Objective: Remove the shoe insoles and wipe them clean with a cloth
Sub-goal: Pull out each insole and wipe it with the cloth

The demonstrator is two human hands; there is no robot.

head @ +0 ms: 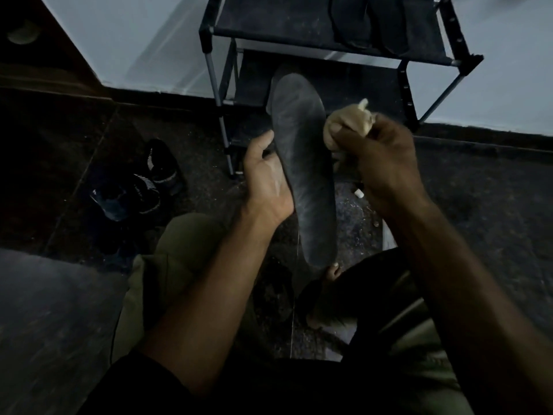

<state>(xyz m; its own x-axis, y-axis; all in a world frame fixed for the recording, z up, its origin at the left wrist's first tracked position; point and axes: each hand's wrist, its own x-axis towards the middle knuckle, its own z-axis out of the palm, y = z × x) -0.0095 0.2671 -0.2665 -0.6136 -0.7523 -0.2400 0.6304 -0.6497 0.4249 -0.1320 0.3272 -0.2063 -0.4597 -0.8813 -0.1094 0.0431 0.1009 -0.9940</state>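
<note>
A long dark grey insole (305, 169) stands nearly upright in front of me, toe end up. My left hand (264, 178) holds it from the left side, thumb on its edge and fingers hidden behind it. My right hand (386, 157) grips a bunched tan cloth (347, 122) that touches the insole's right edge near the upper part. A pair of dark sneakers with white stripes (140, 184) lies on the floor to the left.
A black shoe rack (329, 40) with metal poles stands straight ahead against the pale wall, dark footwear (368, 22) on its top shelf. My knees in olive trousers (179, 256) are below. A dark cushion (51, 319) sits at the lower left. Small bits of debris (358, 193) litter the dark floor.
</note>
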